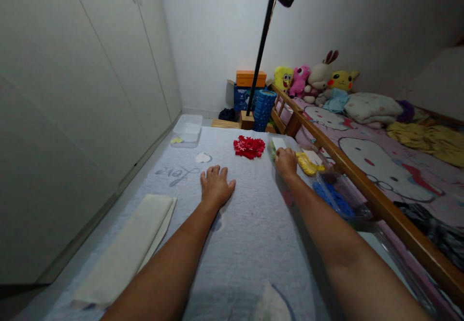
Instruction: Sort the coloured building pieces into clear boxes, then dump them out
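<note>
My left hand lies palm down on the grey-blue cloth, fingers spread, with nothing in it. At the right edge of the cloth, my right hand has its fingers curled down at a clear plastic box with green pieces inside. What those fingertips hold, if anything, is hidden. Between and beyond the hands sits a heap of red plastic pieces. Just right of my right hand is a bundle of yellow pieces, and nearer to me a clear box holds blue pieces.
A clear box with a few yellow bits stands at the far left. Folded cream paper lies at the left. A black pole rises at the far end. The bed's wooden rail runs along the right, the white wardrobe along the left.
</note>
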Demonstrator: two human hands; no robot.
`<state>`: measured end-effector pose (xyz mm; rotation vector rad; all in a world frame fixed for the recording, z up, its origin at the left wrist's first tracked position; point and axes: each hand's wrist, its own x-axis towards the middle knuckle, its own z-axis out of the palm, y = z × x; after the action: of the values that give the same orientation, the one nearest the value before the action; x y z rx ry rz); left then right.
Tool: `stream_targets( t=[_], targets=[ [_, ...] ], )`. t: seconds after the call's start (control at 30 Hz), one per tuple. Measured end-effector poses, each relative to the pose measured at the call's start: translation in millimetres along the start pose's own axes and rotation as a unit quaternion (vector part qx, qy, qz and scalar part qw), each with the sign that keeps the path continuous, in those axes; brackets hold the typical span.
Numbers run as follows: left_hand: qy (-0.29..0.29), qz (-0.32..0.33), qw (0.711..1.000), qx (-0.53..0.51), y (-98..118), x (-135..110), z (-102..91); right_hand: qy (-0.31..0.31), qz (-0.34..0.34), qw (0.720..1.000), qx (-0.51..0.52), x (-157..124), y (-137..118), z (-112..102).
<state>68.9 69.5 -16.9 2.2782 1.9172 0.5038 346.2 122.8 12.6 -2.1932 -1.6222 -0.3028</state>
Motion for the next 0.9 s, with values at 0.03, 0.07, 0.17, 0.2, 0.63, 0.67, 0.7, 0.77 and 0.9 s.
stream_targets(
  t=[0.03,0.07,0.17,0.2,0.63,0.67,0.7,0.77,0.9],
  targets=[
    [0.000,0.001,1.000,-0.001,0.1,0.0,-0.2,0.000,0.012,1.000,-0.004,3.6,-0.5,0.3],
    [0.000,0.001,1.000,-0.001,0.1,0.0,-0.4,0.002,0.021,1.000,-0.008,6.5,-1.0,0.6],
    [-0.003,0.000,1.000,0.002,-0.1,0.2,-0.4,0.016,0.014,1.000,-0.016,10.2,-2.4,1.3],
    [-0.003,0.000,1.000,0.004,-0.2,0.4,-0.3,0.016,-0.001,1.000,-0.017,9.7,-3.0,1.5],
    [0.003,-0.001,1.000,0.024,-0.6,0.8,2.7,-0.071,-0.085,0.990,-0.092,21.3,-3.1,10.9],
    [0.003,0.000,1.000,0.026,-0.5,0.8,2.6,-0.075,-0.086,0.989,-0.091,25.9,-2.3,12.1],
    [0.005,0.001,1.000,0.027,-0.4,0.7,2.5,-0.080,-0.088,0.989,-0.090,31.0,-1.2,13.5],
    [0.009,0.001,1.000,0.027,-0.2,0.5,2.4,-0.091,-0.091,0.988,-0.087,41.8,1.7,16.2],
    [0.016,0.003,0.999,0.027,0.2,0.6,2.1,-0.109,-0.094,0.987,-0.074,61.8,7.8,22.1]
  ],
)
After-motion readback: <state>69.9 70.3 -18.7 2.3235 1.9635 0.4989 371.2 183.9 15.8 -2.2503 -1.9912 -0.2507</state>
